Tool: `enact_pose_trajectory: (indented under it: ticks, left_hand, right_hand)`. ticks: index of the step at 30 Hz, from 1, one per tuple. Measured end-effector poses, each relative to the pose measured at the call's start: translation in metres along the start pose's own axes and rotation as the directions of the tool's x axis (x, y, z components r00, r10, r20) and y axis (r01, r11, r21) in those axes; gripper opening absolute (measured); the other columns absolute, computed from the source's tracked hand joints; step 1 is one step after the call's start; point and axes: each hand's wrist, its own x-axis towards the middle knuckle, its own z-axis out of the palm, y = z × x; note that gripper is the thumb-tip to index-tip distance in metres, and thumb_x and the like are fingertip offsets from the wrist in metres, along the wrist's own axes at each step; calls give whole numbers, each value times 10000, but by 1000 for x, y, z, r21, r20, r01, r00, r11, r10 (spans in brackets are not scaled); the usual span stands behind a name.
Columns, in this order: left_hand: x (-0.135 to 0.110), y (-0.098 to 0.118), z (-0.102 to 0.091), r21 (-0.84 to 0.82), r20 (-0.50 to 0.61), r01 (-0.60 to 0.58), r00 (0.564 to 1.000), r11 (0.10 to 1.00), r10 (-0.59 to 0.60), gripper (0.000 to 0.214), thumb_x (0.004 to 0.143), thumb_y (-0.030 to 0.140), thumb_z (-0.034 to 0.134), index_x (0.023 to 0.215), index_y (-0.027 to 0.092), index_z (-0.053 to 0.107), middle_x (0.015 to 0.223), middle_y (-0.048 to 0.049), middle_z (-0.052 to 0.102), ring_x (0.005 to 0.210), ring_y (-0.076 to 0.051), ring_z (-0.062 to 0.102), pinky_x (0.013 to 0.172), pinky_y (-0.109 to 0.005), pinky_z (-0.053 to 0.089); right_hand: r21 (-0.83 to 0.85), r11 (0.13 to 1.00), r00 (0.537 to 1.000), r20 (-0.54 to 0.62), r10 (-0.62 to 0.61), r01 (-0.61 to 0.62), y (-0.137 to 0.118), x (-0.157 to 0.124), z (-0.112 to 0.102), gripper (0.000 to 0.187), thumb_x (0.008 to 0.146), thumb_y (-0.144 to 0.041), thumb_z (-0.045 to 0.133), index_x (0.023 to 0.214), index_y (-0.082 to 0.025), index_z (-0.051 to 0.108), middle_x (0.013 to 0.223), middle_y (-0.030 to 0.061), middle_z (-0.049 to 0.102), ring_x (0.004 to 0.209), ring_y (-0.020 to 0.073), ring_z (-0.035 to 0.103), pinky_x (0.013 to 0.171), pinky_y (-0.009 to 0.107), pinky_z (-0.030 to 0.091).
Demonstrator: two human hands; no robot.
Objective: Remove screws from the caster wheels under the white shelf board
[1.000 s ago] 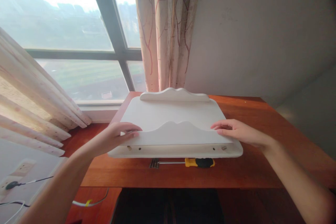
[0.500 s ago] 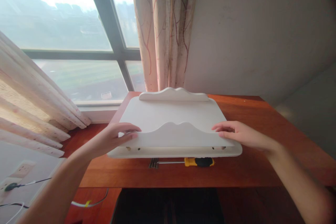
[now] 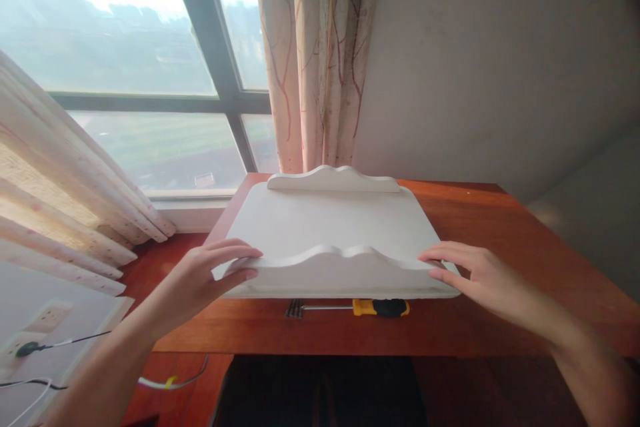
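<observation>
A white wavy-edged panel stands upright along the near edge of a flat white board. My left hand pinches the panel's left end between thumb and fingers. At its right end, my right hand grips it the same way. A matching wavy panel stands along the board's far edge. Just in front of the board lies a screwdriver with a yellow and black handle. Several dark screws lie by its tip.
The board rests on a reddish-brown wooden table. Beyond it hang patterned curtains beside a window. On the left, a wall socket has a plug and cables. A dark seat-like shape is below the table's front edge.
Both hands have lowered the near wavy panel onto the board's front edge. The gap beneath it, where pegs and holes showed, has closed. The screwdriver and screws stay put.
</observation>
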Motion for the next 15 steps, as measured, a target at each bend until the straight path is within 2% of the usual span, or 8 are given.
enact_pose_trajectory:
  ticks: [4, 9, 15]
  left_hand:
    - [-10, 7, 6, 36, -81, -35, 996, 999, 38, 357, 932, 534, 623, 1020, 235, 798, 1001, -56, 787, 837, -196, 741, 795, -252, 588]
    - [-21, 9, 14, 86, -131, -54, 989, 995, 65, 314, 967, 473, 597, 1049, 240, 790, 1041, -56, 779, 830, -182, 738, 817, -247, 587]
    - [-22, 10, 18, 95, -163, -85, 982, 992, 99, 288, 977, 437, 602, 1052, 219, 776, 1018, -55, 776, 861, -177, 737, 824, -234, 579]
  right_hand:
    - [-70, 993, 990, -96, -105, 98, 6, -9, 15, 335, 1002, -483, 533, 1162, -295, 759, 1231, 69, 736, 1133, 287, 685, 1003, 428, 541]
    - [-119, 969, 954, -185, -234, 214, 15, -14, 31, 278, 1020, -398, 526, 1136, -268, 743, 1148, 61, 753, 1061, 248, 708, 966, 388, 558]
    - [-155, 961, 944, -206, -257, 228, 16, -17, 37, 250, 1030, -353, 525, 1151, -266, 726, 1154, 57, 746, 1067, 235, 703, 956, 371, 564]
